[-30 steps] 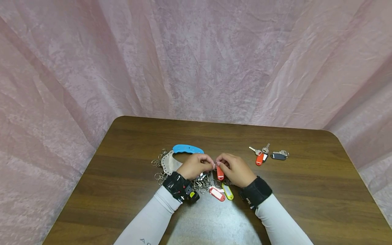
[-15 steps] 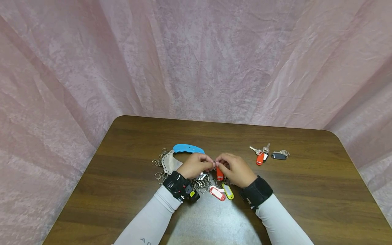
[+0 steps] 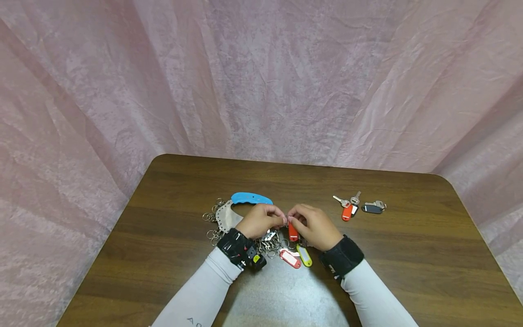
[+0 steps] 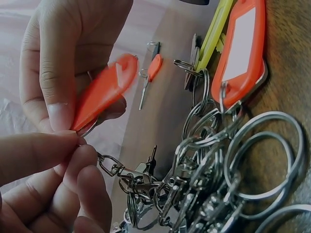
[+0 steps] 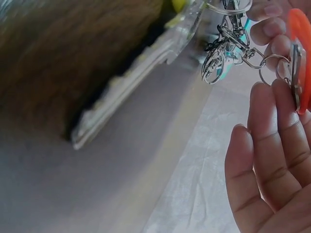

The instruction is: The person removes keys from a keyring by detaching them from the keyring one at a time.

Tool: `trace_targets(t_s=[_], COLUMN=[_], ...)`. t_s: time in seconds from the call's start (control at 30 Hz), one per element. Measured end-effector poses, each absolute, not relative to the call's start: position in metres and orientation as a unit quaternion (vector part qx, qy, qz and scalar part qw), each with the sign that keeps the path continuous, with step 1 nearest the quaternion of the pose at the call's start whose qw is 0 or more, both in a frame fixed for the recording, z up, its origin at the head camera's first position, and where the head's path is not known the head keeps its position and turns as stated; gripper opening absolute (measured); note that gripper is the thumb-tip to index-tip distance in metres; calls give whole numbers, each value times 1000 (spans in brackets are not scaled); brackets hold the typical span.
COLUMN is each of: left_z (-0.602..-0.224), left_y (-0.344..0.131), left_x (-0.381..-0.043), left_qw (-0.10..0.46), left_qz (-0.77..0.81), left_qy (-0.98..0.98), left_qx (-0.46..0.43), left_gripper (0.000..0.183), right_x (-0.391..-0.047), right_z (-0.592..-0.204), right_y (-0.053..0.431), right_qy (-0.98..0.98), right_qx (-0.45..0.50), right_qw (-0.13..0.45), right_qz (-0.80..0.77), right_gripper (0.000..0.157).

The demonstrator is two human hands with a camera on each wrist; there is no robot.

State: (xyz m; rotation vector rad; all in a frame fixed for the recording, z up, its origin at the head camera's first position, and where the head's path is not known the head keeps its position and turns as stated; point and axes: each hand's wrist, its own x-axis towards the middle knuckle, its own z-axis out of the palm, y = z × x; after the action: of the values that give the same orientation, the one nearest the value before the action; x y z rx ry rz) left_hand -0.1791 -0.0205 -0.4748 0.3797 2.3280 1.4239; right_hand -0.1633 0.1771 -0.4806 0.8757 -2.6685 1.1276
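Observation:
My left hand (image 3: 261, 221) pinches a small metal split ring (image 5: 273, 69) between thumb and fingertip. A swivel clasp links that ring to a cluster of rings and clasps (image 4: 194, 179). Close beside it, my right hand (image 3: 316, 227) pinches an orange-red key tag (image 4: 104, 92) near its ring end, with a metal key (image 5: 295, 73) lying along the tag. Under the left hand sits a key holder with a blue handle (image 3: 251, 198) and a pale plate (image 3: 225, 218) edged with rings. The fingertips partly hide where tag and ring meet.
Below the hands lie a red tag (image 3: 290, 259) with a white label and a yellow tag (image 3: 304, 256). Farther right on the wooden table (image 3: 408, 254) are an orange tag (image 3: 346, 212) with keys and a dark tag (image 3: 372, 209). A pink curtain (image 3: 261, 91) hangs behind.
Both hands keep nearly the same place and grip. The orange-red tag between them shifts only very slightly; the other things stay put.

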Motion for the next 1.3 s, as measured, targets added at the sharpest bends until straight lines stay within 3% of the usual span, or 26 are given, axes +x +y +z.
trace_targets(t_s=[1.3], left_z=[-474], left_y=[-20], left_x=[-178], left_qw=[218], left_qz=[516], left_qy=[819], left_qx=[125], left_gripper=[5], right_x=[-162], right_z=[-481], right_y=[178], right_qy=[-893], right_qx=[267], right_qw=[58], right_qz=[359], right_gripper=[3])
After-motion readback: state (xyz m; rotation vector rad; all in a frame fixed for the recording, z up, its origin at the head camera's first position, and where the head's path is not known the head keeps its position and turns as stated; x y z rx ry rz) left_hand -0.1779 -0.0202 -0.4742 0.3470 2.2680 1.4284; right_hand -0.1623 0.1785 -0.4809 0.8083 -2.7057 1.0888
